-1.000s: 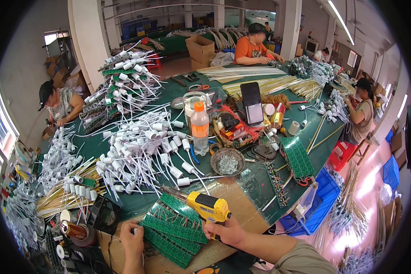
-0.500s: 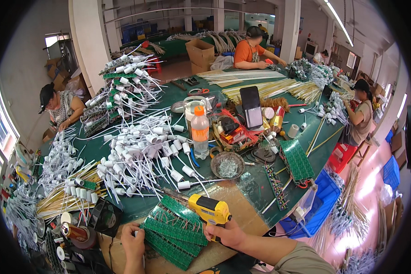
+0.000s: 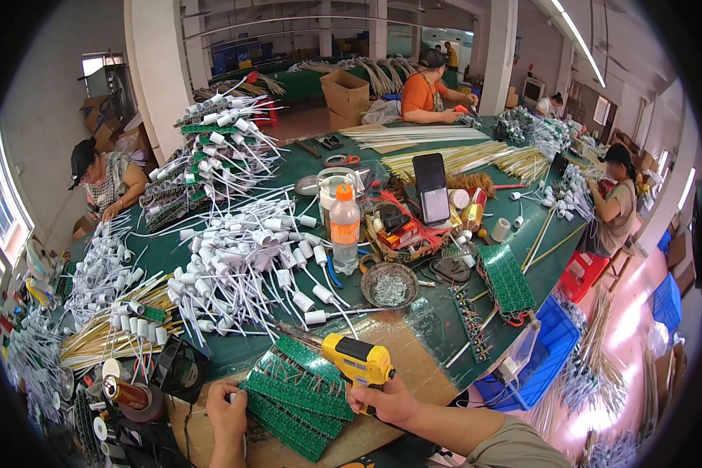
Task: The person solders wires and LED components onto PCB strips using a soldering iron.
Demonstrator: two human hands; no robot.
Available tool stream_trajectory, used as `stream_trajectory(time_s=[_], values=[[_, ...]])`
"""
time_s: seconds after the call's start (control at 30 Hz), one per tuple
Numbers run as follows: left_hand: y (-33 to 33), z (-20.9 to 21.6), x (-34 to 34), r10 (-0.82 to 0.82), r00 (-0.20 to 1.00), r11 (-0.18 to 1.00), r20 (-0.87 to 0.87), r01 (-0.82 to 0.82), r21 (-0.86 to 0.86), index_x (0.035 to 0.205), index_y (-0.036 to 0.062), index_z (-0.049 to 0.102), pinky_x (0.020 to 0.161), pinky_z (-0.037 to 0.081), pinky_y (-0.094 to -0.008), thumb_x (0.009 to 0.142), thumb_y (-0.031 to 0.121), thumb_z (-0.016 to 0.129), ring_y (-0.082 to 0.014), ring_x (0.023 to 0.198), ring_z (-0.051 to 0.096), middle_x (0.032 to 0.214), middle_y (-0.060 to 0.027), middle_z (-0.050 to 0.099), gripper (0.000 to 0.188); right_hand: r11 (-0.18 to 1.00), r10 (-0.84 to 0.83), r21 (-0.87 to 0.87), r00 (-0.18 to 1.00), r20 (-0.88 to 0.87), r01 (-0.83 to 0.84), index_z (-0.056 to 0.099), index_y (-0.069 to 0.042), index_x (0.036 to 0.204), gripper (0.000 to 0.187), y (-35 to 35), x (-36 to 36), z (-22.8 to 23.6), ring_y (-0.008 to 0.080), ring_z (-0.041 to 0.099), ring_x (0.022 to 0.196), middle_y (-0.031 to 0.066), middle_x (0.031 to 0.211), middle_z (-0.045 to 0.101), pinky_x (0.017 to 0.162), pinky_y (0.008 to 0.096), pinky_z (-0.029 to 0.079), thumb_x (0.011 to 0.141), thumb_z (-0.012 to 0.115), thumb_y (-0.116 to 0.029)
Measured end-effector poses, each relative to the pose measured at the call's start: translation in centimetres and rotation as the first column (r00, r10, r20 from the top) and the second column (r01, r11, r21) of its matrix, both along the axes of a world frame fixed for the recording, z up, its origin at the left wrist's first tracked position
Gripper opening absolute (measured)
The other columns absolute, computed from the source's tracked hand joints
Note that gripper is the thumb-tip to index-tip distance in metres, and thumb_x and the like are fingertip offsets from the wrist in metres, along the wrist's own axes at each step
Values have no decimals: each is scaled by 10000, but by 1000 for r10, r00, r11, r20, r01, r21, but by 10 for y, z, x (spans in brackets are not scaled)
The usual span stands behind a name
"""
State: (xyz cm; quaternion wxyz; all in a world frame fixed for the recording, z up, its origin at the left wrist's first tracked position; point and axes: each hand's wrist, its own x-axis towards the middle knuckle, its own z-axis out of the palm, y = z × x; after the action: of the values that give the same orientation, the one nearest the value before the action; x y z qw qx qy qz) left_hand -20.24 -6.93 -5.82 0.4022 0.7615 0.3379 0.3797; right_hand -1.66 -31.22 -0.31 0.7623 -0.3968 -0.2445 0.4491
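Observation:
My right hand is wrapped round the grip of a yellow and black pistol-shaped soldering gun. Its long metal tip points left, over the top edge of the green circuit boards. Several of these boards lie overlapped like a fan on a brown sheet, with short reddish wires along the upper ones. My left hand is closed at the boards' left side, its thumb and fingers pressed together. A small pale bit shows between them, too little to name.
White lamp sockets with wires are heaped beyond the boards. A capped bottle, a dish of small bits and a propped phone stand behind. Left are a drink can and a black fan; right, a blue crate. Co-workers sit around the table.
Both hands, the soldering gun and the boards hold nearly the same place. The background has shifted slightly with my head. A co-worker in orange at the far side has moved their head and arm.

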Motion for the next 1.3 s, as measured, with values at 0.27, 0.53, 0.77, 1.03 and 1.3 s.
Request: stream_trajectory(time_s=[0.27, 0.53, 0.77, 1.03, 1.3], values=[[0, -1, 0, 7, 1000, 1000, -8, -7, -6, 742, -5, 559, 786, 452, -344, 690, 7, 644, -262, 864, 585, 896, -142, 616, 100, 1000, 4, -12, 1000, 5, -4, 528, -18, 1102, 223, -2, -2, 3, 91, 540, 720, 17, 808, 555, 640, 247, 457, 913, 606, -107], [-2, 3, 2, 7, 1000, 1000, -9, -7, -9, 728, -7, 559, 787, 453, -341, 690, 13, 646, -255, 870, 586, 905, -135, 621, 97, 1000, -22, 15, 1000, 12, 21, 538, -19, 1069, 205, -5, -2, 8, 92, 546, 713, 18, 794, 556, 634, 243, 457, 908, 618, -118], [-1, 1, 1, 13, 1000, 1000, -25, -14, -3, 736, -3, 560, 798, 453, -343, 692, 19, 646, -255, 876, 586, 919, -135, 622, 99, 1000, -16, 0, 1000, 26, 16, 538, -14, 1064, 201, -3, -2, 8, 91, 545, 710, 17, 796, 558, 635, 241, 454, 909, 616, -117], [-4, 7, 0, 1, 999, 1000, -36, -1, 10, 733, -6, 555, 794, 456, -348, 687, 25, 643, -260, 871, 592, 924, -142, 623, 104, 1000, 3, -2, 1000, 27, -3, 537, -13, 1068, 198, -5, -5, 7, 89, 540, 724, 15, 798, 554, 644, 236, 443, 914, 609, -115], [0, 5, 2, 18, 999, 1000, -32, -18, -2, 731, -4, 552, 783, 454, -345, 680, 21, 648, -265, 871, 591, 920, -143, 620, 111, 998, -3, -61, 998, 62, 7, 541, -17, 1051, 182, -2, 2, 11, 90, 539, 718, 11, 791, 557, 643, 236, 439, 918, 604, -122]])
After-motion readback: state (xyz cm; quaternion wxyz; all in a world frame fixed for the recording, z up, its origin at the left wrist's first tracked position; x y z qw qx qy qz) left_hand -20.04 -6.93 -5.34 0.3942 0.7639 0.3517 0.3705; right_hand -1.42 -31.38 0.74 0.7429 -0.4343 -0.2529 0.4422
